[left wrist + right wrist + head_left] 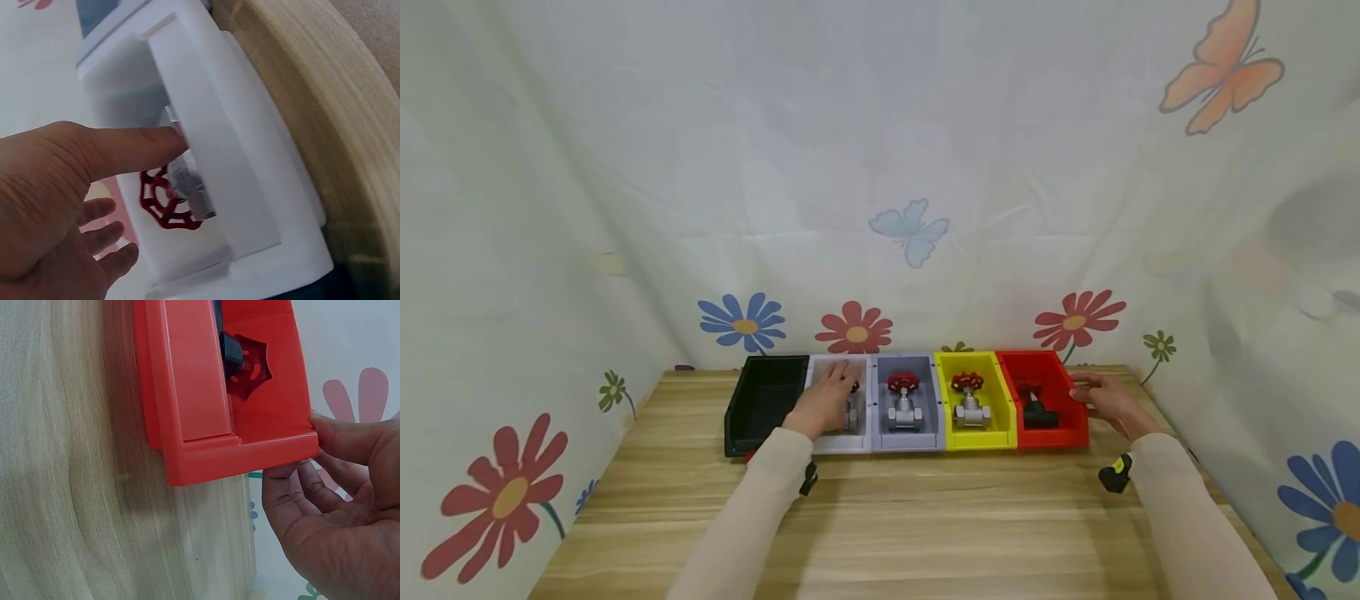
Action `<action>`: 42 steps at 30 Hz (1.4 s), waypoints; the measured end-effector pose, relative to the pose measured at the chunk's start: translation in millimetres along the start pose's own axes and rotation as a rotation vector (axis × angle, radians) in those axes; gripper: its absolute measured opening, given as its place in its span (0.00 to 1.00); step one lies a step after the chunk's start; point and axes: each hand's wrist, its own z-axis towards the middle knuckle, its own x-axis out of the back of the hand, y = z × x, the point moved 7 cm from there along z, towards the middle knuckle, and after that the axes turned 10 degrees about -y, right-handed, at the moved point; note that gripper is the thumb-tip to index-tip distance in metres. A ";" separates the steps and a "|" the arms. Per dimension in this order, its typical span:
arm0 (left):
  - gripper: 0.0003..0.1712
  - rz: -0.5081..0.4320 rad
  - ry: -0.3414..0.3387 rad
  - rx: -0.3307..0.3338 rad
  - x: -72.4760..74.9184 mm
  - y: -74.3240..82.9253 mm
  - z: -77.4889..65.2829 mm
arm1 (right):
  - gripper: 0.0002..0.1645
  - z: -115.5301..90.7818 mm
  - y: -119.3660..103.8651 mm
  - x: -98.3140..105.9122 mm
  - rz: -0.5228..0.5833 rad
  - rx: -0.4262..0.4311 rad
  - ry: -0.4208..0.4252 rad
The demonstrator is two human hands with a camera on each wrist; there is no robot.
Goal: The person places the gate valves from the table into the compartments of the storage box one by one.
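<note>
Five joined plastic bins stand in a row. My left hand point(827, 400) reaches over the white bin point(250, 181), its thumb stretched across toward the front wall and its other fingers loosely bent. Beneath the thumb lies a metal valve with a red handwheel point(165, 200), partly hidden by the hand. At the far right end, my right hand point(337, 494) pinches the side wall of the red bin point(200, 381), thumb at the rim and fingers outside. Inside that bin is a black-bodied valve point(1039, 412) with a red handle point(250, 365).
The lavender bin point(883, 442) and yellow bin point(981, 440) each hold a metal valve with a red handwheel. A black bin point(767, 400) stands at the left end. The row sits on a wood-grain table point(925, 525) against a flower-printed curtain point(880, 150).
</note>
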 end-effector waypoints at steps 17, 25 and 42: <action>0.49 0.109 0.141 -0.038 21.2 7.7 -36.5 | 0.33 -0.2 2.8 -1.4 -0.001 -0.002 -0.008; 0.49 0.115 0.180 -0.055 29.9 15.2 -56.4 | 0.33 0.7 3.3 -0.7 -0.001 -0.003 -0.003; 0.50 0.144 0.259 -0.083 47.5 27.0 -96.4 | 0.33 -0.2 1.9 -0.6 -0.004 -0.008 -0.008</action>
